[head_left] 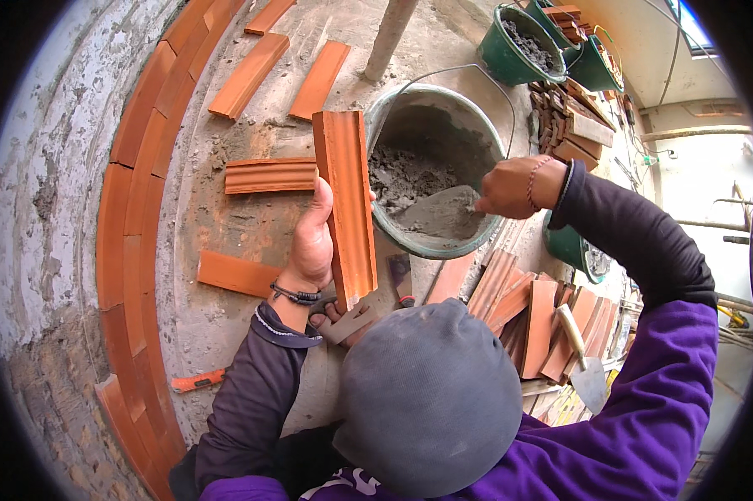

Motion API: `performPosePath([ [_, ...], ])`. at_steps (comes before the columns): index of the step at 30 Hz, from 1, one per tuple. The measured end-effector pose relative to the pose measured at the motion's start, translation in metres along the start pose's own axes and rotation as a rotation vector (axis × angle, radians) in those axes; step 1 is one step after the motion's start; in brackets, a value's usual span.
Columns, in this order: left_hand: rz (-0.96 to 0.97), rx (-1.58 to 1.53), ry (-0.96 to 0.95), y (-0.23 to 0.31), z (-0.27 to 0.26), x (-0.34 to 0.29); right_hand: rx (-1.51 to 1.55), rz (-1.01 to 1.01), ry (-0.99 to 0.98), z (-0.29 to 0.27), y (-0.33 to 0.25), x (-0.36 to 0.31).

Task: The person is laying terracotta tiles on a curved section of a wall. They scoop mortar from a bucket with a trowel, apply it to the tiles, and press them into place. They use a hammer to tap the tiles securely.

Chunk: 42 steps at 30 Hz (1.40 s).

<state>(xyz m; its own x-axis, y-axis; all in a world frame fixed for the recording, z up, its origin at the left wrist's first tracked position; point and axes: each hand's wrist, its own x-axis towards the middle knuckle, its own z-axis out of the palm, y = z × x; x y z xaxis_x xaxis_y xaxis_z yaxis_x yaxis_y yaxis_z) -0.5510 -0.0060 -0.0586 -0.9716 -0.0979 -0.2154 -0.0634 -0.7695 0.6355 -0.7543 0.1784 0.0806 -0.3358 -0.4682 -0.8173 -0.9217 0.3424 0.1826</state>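
My left hand (311, 242) is closed around a long terracotta moulding tile (347, 209) with ridges along its length, held up at a slight tilt. My right hand (514, 190) grips a trowel, its handle hidden in my fist. The trowel's blade (443, 213), coated in grey, rests at the mortar (406, 179) inside a large green bucket (431, 244). Behind the held tile, another ridged tile (270, 176) lies on the floor. A grey cap (431, 397) covers the lower middle, hiding what is beneath it.
At left runs a curved course of terracotta tiles (134, 242) along a rough wall (38, 184). Loose tiles (249, 75) lie beyond my left hand. A tile stack (539, 321) and a second trowel (588, 380) are at right. Farther back stand more buckets (497, 63) and a post (391, 37).
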Motion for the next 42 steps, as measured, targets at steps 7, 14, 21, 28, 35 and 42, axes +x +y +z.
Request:
performPosePath([
  [7,0.009,-0.002,0.024,-0.001,-0.003,-0.005,-0.37,0.018,0.229,-0.021,0.012,0.01],
  [14,0.032,-0.048,0.058,0.0,0.006,-0.004,-0.233,-0.029,-0.31,-0.047,0.003,0.039],
  [21,0.065,-0.035,0.09,-0.003,0.007,0.001,0.366,-0.007,-0.609,-0.027,0.025,0.046],
  [28,0.063,-0.066,0.072,-0.003,0.009,0.002,1.401,0.104,-0.833,0.023,0.061,0.032],
  [35,0.076,-0.014,0.084,-0.008,0.003,0.004,1.095,0.116,-0.257,0.003,0.04,-0.011],
  [42,0.065,0.006,0.06,0.0,0.007,0.005,0.086,-0.103,0.168,0.052,0.023,0.001],
])
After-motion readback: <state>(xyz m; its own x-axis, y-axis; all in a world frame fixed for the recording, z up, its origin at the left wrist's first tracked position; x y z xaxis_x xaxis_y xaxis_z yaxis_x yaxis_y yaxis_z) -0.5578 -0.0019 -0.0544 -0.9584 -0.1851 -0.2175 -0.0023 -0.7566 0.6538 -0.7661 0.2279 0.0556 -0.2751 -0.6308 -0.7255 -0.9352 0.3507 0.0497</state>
